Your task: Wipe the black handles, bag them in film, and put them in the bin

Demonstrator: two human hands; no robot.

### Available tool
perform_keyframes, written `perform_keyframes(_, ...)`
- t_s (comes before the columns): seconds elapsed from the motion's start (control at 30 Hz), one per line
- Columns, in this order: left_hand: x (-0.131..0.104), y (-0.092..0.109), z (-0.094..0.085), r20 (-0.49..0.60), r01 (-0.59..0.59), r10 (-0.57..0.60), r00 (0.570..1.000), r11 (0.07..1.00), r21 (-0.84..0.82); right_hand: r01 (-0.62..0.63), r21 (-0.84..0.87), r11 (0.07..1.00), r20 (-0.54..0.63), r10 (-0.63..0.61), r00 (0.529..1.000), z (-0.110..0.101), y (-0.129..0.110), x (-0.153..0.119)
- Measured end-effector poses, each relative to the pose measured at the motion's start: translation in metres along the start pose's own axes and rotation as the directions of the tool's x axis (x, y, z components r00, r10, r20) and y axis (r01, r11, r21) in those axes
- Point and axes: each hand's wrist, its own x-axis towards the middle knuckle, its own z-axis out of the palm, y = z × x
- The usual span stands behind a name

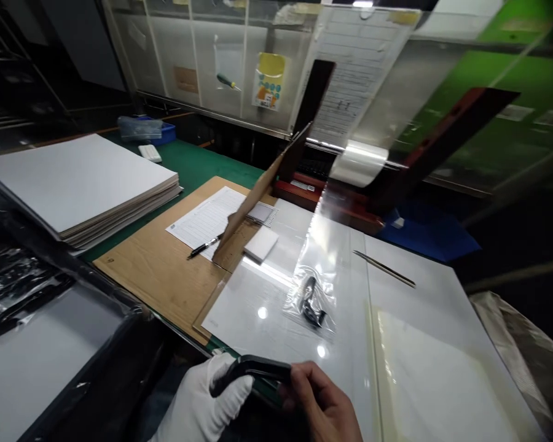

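A curved black plastic part (262,366), much like a handle, is held between both hands over the near edge of the worktable. My left hand (203,393), in a white glove, closes around its left end with the thumb below. At the right end, the bare fingers of my right hand (320,396) pinch it. Ahead, a clear plastic bag (322,245) from a roll (362,161) lies on the white work surface (267,301), with a similar black part (311,304) inside. Tweezers (384,268) rest to the right of that bag.
At left stands a stack of white sheets (87,178); below it, several bagged black parts (23,288) lie in a dark-lined box. A cardboard divider (258,190), white block (261,244), pen (204,247) and paper form (203,215) occupy the middle. Dark red roll-holder uprights (456,129) rise behind.
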Motion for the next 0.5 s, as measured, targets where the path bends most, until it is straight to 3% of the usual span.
perform_keyframes(0.07, -0.001, -0.007, -0.02, -0.136, -0.044, 0.048, 0.99, 0.998, 0.034, 0.203, -0.202, 0.958, 0.095, -0.187, 0.978, 0.012, -0.024, 0.038)
perform_keyframes(0.13, -0.001, -0.013, -0.037, -0.317, -0.03, 0.037, 0.948, 0.999, 0.027, 0.43, -0.41, 0.805, 0.121, -0.419, 0.9, 0.031, -0.052, 0.085)
perform_keyframes(0.2, -0.002, -0.015, -0.048, -0.454, 0.008, 0.008, 0.891, 0.999, 0.033, 0.493, -0.485, 0.722, 0.105, -0.512, 0.853, 0.056, -0.076, 0.128)
perform_keyframes(0.27, -0.002, -0.013, -0.054, -0.56, 0.055, -0.003, 0.829, 0.996, 0.076, 0.489, -0.527, 0.695, 0.082, -0.531, 0.843, 0.08, -0.089, 0.156)
perform_keyframes(0.33, 0.0, -0.011, -0.056, -0.67, 0.081, 0.041, 0.742, 0.985, 0.151, 0.484, -0.551, 0.679, 0.076, -0.537, 0.84, 0.097, -0.086, 0.16)
perform_keyframes(0.4, 0.004, -0.01, -0.053, -0.726, 0.041, 0.162, 0.669, 0.966, 0.253, 0.492, -0.553, 0.672, 0.086, -0.542, 0.836, 0.101, -0.072, 0.141)
perform_keyframes(0.43, 0.006, -0.011, -0.049, -0.719, -0.004, 0.228, 0.656, 0.954, 0.299, 0.5, -0.543, 0.675, 0.094, -0.542, 0.835, 0.097, -0.062, 0.126)
perform_keyframes(0.5, 0.011, -0.011, -0.035, -0.628, -0.127, 0.341, 0.7, 0.924, 0.36, 0.504, -0.51, 0.697, 0.105, -0.531, 0.841, 0.074, -0.043, 0.088)
